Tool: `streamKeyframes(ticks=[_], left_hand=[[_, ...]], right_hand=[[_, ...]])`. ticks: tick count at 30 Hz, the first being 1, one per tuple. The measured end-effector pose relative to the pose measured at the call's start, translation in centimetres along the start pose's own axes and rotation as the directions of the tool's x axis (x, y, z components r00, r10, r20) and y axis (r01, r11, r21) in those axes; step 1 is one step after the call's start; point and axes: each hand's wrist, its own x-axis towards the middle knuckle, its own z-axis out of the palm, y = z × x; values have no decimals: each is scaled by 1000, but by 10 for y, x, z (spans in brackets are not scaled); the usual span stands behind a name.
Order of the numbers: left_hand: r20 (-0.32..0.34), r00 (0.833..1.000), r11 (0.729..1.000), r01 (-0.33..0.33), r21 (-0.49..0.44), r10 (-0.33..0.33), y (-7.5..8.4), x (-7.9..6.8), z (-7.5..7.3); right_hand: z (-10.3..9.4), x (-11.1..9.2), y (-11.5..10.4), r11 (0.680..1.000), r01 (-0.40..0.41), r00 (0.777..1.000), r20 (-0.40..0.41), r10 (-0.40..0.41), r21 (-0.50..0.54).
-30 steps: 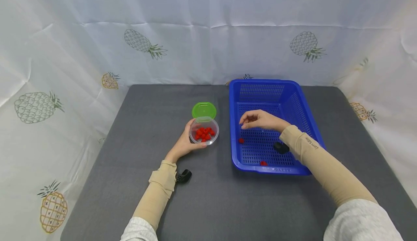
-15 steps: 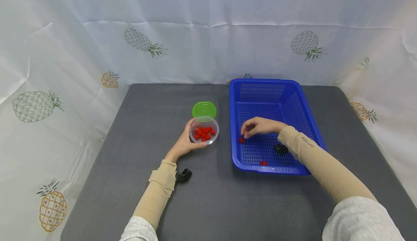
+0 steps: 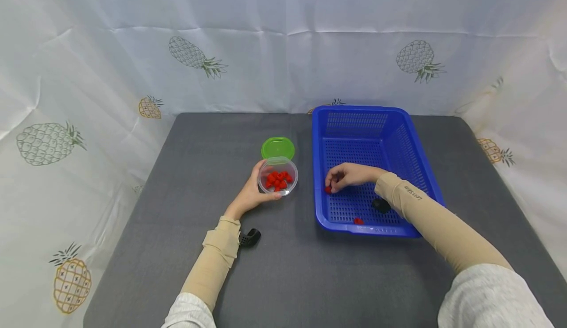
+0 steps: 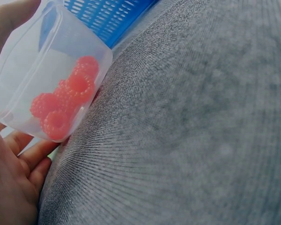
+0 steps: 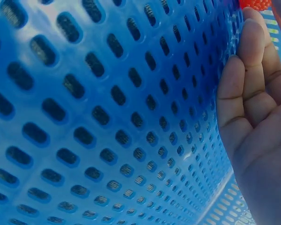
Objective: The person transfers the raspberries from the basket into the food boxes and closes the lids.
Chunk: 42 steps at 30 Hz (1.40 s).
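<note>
My left hand (image 3: 251,196) grips a small clear plastic tub (image 3: 278,162), thumb on its near side and fingers around the far side. Several red raspberries (image 4: 65,96) lie at the bottom of the tub, seen through its wall in the left wrist view. Inside the blue basket (image 3: 316,170), my right hand (image 3: 352,174) reaches down near the left wall. Its thumb and fingertips pinch a single raspberry (image 5: 255,4), which shows at the top edge of the right wrist view. Another raspberry (image 3: 358,221) lies by the basket's near wall.
A round green lid (image 3: 277,147) lies flat on the grey table (image 3: 199,170), just behind the tub. Black wrist-worn devices show by the left sleeve (image 3: 250,238) and the right sleeve (image 3: 381,205). A white curtain with pineapples (image 3: 283,72) hangs behind.
My right hand has come down and slightly toward the basket's near side, its fingers closing on the raspberry by the left wall. My left hand and the tub have stayed still.
</note>
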Motion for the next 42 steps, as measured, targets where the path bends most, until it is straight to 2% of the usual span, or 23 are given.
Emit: streamKeyframes(ticks=[5, 15, 21, 27, 33, 42], left_hand=[[1, 1000, 1000, 4, 10, -4, 0, 0, 0], [-7, 1000, 1000, 11, 13, -11, 1, 0, 0], [-7, 1000, 1000, 3, 20, -3, 2, 0, 0], [-4, 1000, 1000, 7, 10, -7, 1, 0, 0], [-2, 1000, 1000, 12, 3, -12, 0, 1, 0], [4, 1000, 1000, 11, 5, -11, 1, 0, -1]], right_hand=[[0, 0, 1, 1000, 13, 1000, -5, -13, -6], [2, 1, 3, 990, 25, 998, -46, -32, -138], [4, 1, 0, 983, -9, 998, -63, -3, -183], [2, -1, 0, 988, -31, 998, -64, 21, -152], [-2, -5, -5, 997, -23, 997, -72, 18, -73], [-8, -13, -15, 1000, -14, 989, -149, 15, 8]])
